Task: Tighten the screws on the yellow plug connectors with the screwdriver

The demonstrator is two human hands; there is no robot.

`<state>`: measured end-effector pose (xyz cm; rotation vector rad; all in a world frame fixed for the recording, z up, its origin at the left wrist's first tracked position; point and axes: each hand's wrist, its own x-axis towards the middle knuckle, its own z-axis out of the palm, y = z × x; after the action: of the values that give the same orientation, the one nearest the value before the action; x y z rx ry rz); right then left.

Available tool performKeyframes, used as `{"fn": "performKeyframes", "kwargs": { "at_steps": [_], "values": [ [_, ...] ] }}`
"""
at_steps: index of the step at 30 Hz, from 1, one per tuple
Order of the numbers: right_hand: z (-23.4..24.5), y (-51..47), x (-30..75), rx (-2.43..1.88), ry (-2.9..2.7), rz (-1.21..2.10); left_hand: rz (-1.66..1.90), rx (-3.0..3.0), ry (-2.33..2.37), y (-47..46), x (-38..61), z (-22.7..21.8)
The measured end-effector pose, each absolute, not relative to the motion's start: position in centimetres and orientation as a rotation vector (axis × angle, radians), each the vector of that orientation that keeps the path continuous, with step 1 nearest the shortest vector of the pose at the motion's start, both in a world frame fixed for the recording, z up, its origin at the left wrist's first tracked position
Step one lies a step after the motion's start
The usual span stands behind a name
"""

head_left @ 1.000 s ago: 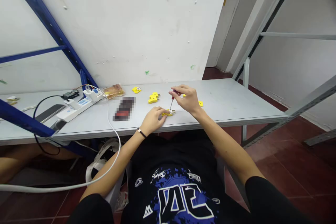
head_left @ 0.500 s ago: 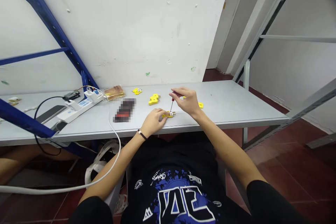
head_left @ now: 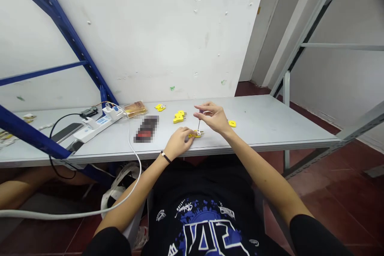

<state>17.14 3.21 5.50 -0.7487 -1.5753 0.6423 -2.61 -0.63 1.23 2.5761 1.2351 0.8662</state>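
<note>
Near the table's front edge my left hand (head_left: 180, 142) pinches a yellow two-pin plug (head_left: 196, 135) and holds it down on the surface, its pins pointing right. The plug's inside shows white. Above it, my right hand (head_left: 213, 118) grips a small screwdriver (head_left: 199, 123) by the handle, mostly covered by the fingers. Its thin shaft stands almost upright, with the tip at the white part of the plug. Behind my hands lie more yellow plugs (head_left: 179, 117), and another yellow piece (head_left: 232, 123) shows just right of my right hand.
An opened yellow plug (head_left: 160, 107) and an amber plastic packet (head_left: 135, 109) lie toward the back of the table (head_left: 270, 128). A blurred dark item (head_left: 146, 129) is left of my hands. Farther left are a white power strip (head_left: 97, 126), a phone (head_left: 66, 133) and a hanging white cable (head_left: 135, 154).
The view has shifted slightly. My right fingers have changed their position on the screwdriver handle, while the tip stays at the plug. My left hand keeps holding the plug.
</note>
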Motion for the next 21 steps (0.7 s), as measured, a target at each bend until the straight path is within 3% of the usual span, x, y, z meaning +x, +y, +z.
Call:
{"fn": "performKeyframes", "kwargs": {
  "at_steps": [8, 14, 21],
  "values": [
    [5.01, 3.10, 16.99, -0.694, -1.580, 0.702, 0.874, 2.561, 1.228, -0.69, -2.57, 1.21],
    [5.32, 3.35, 17.11, -0.775, -1.627, 0.482, 0.880, 2.568, 1.228, -0.62, -2.65, 1.15],
    [5.28, 3.42, 17.39, -0.739, -1.594, 0.641, 0.880, 2.570, 1.227, -0.67, -2.68, 1.26]
  ]
}}
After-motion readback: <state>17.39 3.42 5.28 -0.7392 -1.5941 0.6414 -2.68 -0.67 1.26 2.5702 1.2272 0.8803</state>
